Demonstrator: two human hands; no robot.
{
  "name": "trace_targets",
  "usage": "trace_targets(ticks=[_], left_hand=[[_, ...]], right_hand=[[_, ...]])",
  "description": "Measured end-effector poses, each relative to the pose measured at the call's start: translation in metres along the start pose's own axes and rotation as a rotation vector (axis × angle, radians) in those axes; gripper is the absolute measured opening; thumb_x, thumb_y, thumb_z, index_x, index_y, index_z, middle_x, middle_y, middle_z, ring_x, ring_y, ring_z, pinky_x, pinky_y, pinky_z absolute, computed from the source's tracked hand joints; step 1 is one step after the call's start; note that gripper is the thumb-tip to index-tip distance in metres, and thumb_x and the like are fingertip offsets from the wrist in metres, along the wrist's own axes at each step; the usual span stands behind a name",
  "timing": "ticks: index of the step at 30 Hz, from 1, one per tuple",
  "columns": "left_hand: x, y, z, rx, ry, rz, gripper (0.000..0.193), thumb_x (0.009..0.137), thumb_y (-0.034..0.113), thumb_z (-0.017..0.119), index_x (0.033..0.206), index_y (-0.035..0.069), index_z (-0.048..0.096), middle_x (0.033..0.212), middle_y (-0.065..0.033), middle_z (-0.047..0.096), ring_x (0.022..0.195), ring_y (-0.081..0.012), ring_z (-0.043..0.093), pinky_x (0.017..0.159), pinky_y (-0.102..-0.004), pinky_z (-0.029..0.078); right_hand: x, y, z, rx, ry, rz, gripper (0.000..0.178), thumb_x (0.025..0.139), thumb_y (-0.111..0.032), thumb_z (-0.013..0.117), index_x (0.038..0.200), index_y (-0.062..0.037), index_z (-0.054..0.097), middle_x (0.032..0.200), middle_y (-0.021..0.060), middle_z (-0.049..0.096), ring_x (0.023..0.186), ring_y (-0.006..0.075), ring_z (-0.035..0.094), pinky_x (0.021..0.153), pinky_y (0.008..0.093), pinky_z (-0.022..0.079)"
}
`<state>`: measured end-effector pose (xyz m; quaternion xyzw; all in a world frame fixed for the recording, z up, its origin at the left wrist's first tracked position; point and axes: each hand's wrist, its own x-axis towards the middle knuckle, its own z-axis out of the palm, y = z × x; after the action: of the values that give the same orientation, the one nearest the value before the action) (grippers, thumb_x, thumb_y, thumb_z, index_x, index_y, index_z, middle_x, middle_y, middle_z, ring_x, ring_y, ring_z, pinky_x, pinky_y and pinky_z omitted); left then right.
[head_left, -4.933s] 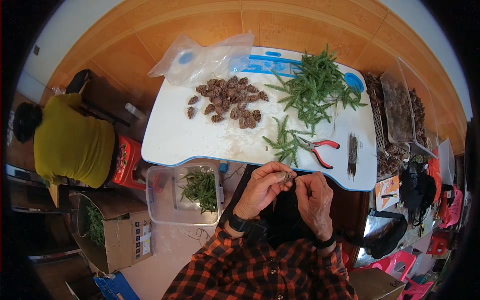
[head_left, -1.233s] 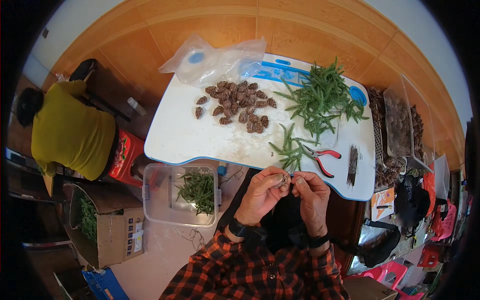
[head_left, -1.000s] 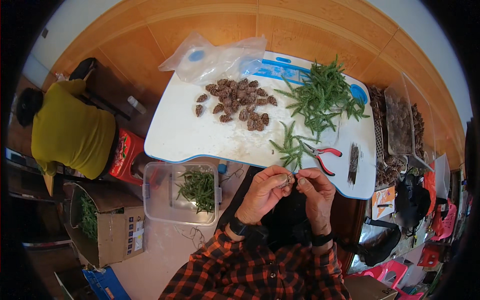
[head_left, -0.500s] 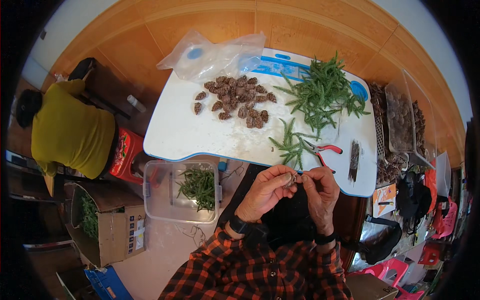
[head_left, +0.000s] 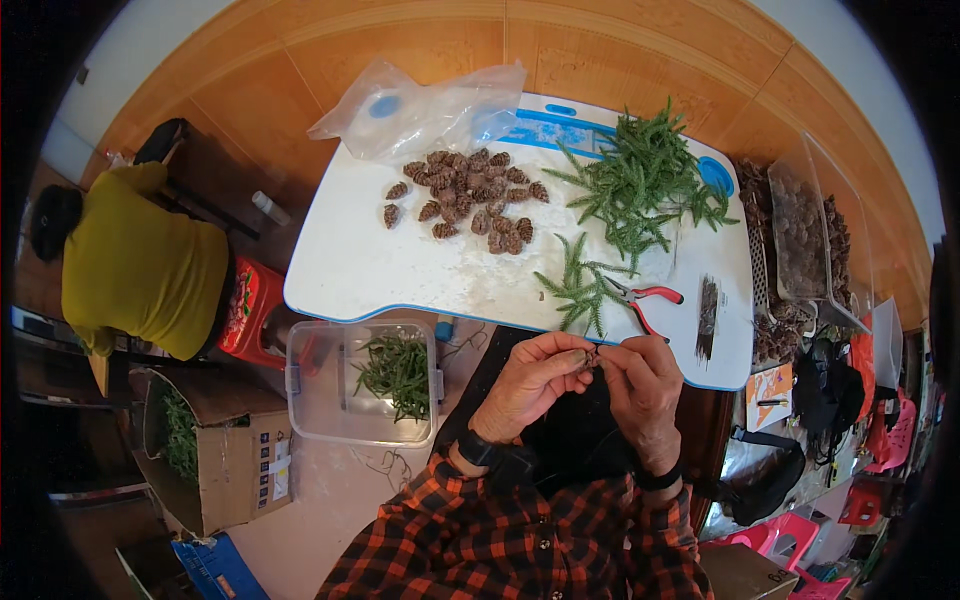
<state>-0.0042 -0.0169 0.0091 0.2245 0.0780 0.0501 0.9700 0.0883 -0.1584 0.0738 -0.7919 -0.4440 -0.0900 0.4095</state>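
Observation:
Just off the near edge of the white table [head_left: 350,270], both my hands meet fingertip to fingertip. My left hand [head_left: 535,385] is closed round a small brownish thing that looks like a pine cone, mostly hidden by the fingers. Thumb and forefinger of my right hand [head_left: 640,390] pinch close beside it, on what appears to be a thin dark wire. Beyond them lie small green sprigs [head_left: 578,285] and red-handled pliers [head_left: 640,300]. A bundle of thin dark wires [head_left: 707,318] rests to the right. Farther back sits a heap of pine cones [head_left: 465,190].
Green sprigs [head_left: 645,180] are piled at the back right, a plastic bag [head_left: 420,110] at the back left. A clear bin [head_left: 362,432] with greenery and a cardboard box [head_left: 235,470] stand left. A person in a yellow top [head_left: 145,260] sits far left. Crates of brown cones [head_left: 800,240] stand right.
My right hand has turned and shifted slightly, its fingers still against those of my left hand. The left hand barely moves. The view has shifted a little.

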Motion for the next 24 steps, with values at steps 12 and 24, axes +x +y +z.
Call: trace_targets(ticks=[12, 24], left_hand=[[0.001, -0.003, -0.002, 0.006, 0.024, 0.006, 0.021, 0.096, 0.006, 0.057, 0.114, -0.004, 0.063, 0.094, -0.0104, 0.067, 0.082, -0.0181, 0.065, 0.072, -0.028, 0.055], [0.002, -0.002, 0.0, 0.065, 0.032, 0.01, 0.026, 0.097, 0.01, 0.059, 0.118, -0.004, 0.062, 0.099, -0.0117, 0.068, 0.089, -0.0179, 0.068, 0.076, -0.0273, 0.057]], right_hand=[[0.007, 0.001, -0.002, -0.193, -0.062, -0.245, 0.017, 0.074, 0.0, 0.071, 0.089, -0.003, 0.066, 0.081, 0.0065, 0.057, 0.071, 0.024, 0.055, 0.064, 0.0361, 0.042], [-0.005, 0.002, 0.007, -0.223, -0.022, -0.145, 0.013, 0.074, 0.0, 0.071, 0.085, -0.0023, 0.064, 0.08, 0.0076, 0.057, 0.069, 0.0247, 0.055, 0.06, 0.036, 0.042]])
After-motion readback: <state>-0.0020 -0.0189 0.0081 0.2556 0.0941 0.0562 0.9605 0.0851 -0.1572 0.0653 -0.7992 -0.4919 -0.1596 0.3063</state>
